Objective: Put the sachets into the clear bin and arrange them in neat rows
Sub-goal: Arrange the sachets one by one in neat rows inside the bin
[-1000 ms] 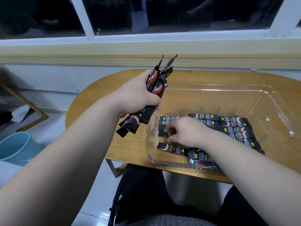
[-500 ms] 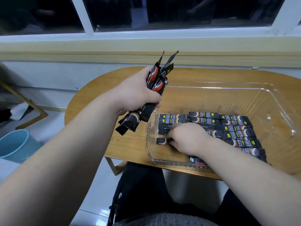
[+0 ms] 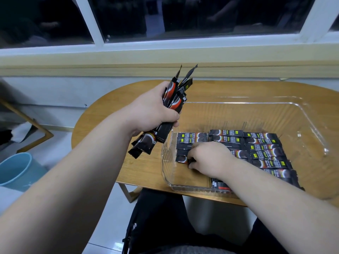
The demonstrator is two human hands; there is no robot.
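Sachets (image 3: 262, 149) lie in rows inside the clear bin (image 3: 311, 125); our right hand (image 3: 211, 158) pinches one sachet (image 3: 181, 159), squaring its row; our left hand (image 3: 152, 112) grips the spare bundle (image 3: 176, 99) beside the bin, so supply is close.

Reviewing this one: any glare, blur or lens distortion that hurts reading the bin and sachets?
Head view: the wide angle slightly bows the window sill; small highlights glint on the clear bin at its right wall; rows of sachets are sharp, print too small to read; left hand and right hand are unblurred; the window is dark.
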